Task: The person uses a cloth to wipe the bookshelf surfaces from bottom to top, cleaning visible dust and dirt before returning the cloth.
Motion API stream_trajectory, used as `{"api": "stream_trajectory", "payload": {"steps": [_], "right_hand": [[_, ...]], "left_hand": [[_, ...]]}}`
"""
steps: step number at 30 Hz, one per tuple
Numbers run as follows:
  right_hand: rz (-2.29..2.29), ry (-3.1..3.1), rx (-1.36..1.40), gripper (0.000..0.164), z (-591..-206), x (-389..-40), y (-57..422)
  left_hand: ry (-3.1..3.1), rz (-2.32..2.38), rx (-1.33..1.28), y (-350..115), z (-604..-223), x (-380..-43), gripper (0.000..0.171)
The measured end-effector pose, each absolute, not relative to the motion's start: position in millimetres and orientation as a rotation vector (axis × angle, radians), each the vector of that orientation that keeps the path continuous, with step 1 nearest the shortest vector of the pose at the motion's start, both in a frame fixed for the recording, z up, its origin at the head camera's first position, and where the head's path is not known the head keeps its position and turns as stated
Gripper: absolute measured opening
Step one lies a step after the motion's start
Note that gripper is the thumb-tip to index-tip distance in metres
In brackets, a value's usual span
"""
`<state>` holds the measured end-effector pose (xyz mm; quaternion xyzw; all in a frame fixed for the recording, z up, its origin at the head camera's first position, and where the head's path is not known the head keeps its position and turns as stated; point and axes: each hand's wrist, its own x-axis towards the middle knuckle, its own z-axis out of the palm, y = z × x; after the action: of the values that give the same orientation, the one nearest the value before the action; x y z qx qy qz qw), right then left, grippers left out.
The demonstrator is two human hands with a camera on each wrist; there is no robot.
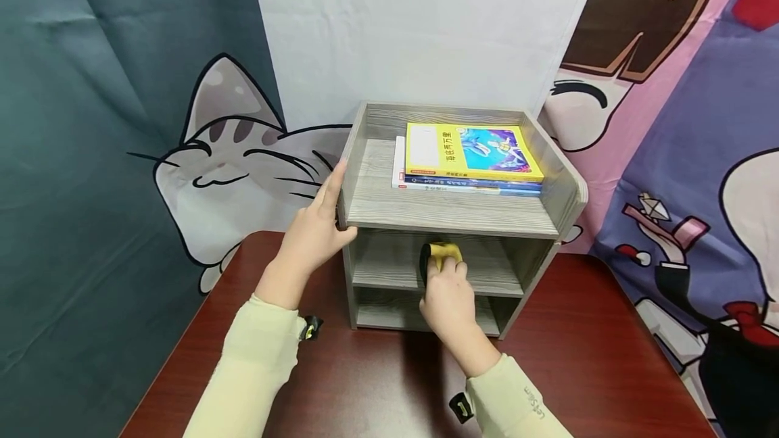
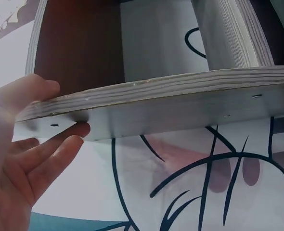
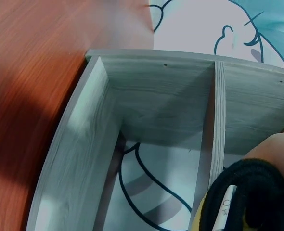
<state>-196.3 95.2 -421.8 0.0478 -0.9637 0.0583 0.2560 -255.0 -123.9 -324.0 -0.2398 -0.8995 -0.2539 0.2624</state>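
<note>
A small grey wood-grain shelf (image 1: 450,216) with a top tray and two lower compartments stands on the table. My left hand (image 1: 312,234) holds its left side panel near the front edge. In the left wrist view the thumb lies on one side of the board (image 2: 147,91) and the fingers on the other. Inside the middle compartment, my right hand (image 1: 452,296) grips a yellow and black cloth (image 1: 447,253), folded or rolled up. The right wrist view shows its fuzzy black border (image 3: 245,173) and a white tag (image 3: 225,207), close to the divider board (image 3: 219,115).
A stack of several books, a yellow one (image 1: 468,151) uppermost, lies in the top tray. The reddish-brown table (image 1: 353,384) extends to both sides of the shelf. Behind hang printed cloth backdrops, with a cartoon cat (image 1: 225,147) at left.
</note>
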Motion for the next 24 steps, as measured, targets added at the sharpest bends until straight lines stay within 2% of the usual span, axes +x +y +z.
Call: {"api": "stream_trajectory", "payload": {"steps": [5, 12, 19, 24], "right_hand": [[0.183, -2.640, 0.133, 0.049, -420.6, -197.1, 87.1], [0.204, -2.606, 0.148, 0.049, -422.4, -198.9, 79.6], [0.208, -2.621, 0.158, 0.051, -423.6, -200.0, 72.7], [0.229, -2.625, 0.163, 0.050, -422.5, -200.1, 67.7]], "left_hand": [[-2.449, -0.698, -0.631, -123.8, -320.5, -253.1, 0.096], [-2.518, -0.727, -0.561, -122.5, -319.1, -252.5, 0.094], [-2.538, -0.803, -0.645, -129.4, -317.3, -251.5, 0.093], [-2.540, -0.866, -0.701, -133.1, -315.4, -250.7, 0.076]]}}
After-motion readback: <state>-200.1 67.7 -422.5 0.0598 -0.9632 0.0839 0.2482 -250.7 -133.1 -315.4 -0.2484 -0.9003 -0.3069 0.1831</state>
